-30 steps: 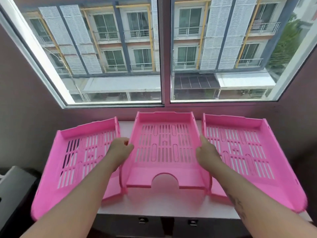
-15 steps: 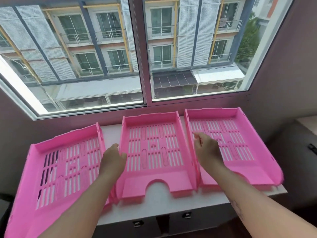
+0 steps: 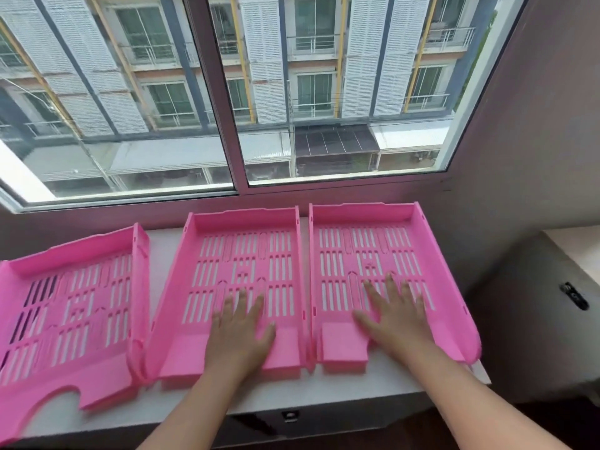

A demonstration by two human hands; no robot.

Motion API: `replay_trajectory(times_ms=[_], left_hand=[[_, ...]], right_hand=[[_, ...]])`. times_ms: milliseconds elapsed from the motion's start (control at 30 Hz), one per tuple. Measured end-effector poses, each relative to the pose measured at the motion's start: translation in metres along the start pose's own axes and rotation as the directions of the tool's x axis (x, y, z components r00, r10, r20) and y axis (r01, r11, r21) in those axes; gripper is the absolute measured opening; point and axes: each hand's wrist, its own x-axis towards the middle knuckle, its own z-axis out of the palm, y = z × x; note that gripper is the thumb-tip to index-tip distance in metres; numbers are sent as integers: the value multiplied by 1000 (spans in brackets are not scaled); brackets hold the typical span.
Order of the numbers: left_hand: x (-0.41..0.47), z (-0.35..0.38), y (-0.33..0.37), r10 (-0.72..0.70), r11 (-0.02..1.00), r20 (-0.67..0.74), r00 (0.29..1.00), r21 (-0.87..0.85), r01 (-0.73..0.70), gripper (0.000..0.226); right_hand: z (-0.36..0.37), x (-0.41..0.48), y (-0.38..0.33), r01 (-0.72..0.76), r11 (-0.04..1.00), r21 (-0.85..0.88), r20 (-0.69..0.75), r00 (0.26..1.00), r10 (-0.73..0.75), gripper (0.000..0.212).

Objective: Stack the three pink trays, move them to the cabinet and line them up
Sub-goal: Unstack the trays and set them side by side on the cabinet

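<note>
Three pink slotted trays lie side by side on the white cabinet top [image 3: 324, 402] under the window. The left tray [image 3: 74, 306] is angled and juts over the front edge. The middle tray [image 3: 246, 254] and the right tray [image 3: 367, 251] sit almost touching. My left hand [image 3: 242, 332] lies flat, fingers spread, on the front of the middle tray's floor. My right hand [image 3: 394, 319] lies flat in the same way inside the right tray. Neither hand grips anything.
A wide window [image 3: 227, 92] rises directly behind the trays. A wall closes the right side, with a lower grey cabinet [image 3: 535, 319] beside it. Drawer fronts with small latches [image 3: 290, 415] sit below the top's front edge.
Both hands left the middle tray's sides and the right tray's edge and now rest flat inside the middle and right trays. The view has swung left and closer.
</note>
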Motion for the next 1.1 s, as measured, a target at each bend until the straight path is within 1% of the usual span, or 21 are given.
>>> replay_trajectory(times_ms=[100,267,467,600,667,700,767,833,867,933,967,1033,1100], left_hand=[[6,1,0,-14,1000,-8,1000,11,14,72],[16,-3,0,-39,998,3,999,41,39,72],[36,-9,-7,-34,996,1,999,87,34,75],[37,-11,-9,-17,995,22,1000,97,15,71],[37,-14,-10,-13,995,54,998,98,8,71],[37,-17,-10,-10,995,73,997,99,3,73],[37,-21,-8,-8,996,75,997,87,2,76],[36,-22,-5,-6,998,19,1000,69,4,75],[35,-20,-3,-1,997,-3,1000,72,1,75],[32,-16,-1,0,998,-18,1000,70,1,76],[32,-14,-1,-3,998,-24,1000,66,4,76],[33,-12,-2,-5,998,-22,1000,64,7,74],[35,-11,-3,-3,998,-8,1000,59,4,73]], right_hand=[[0,10,2,69,998,7,0,998,-69,78],[-3,32,-2,117,993,-33,11,993,-116,77],[-4,57,-14,124,989,-76,-2,992,-124,77],[-4,62,-18,96,992,-83,20,995,-95,78],[-8,62,-22,69,997,-34,33,997,-68,79],[-10,60,-26,54,998,11,12,998,-55,79],[-15,51,-38,64,990,128,-116,992,-49,79],[-18,31,-56,157,946,284,-227,969,-93,80],[-19,19,-67,214,911,352,-232,963,-136,83],[-16,-2,-91,286,855,433,-178,957,-229,86],[-12,-9,-101,289,841,458,-137,957,-255,86],[-5,-14,-119,258,814,520,-63,962,-264,85],[0,-15,-131,217,799,561,-24,969,-246,78]])
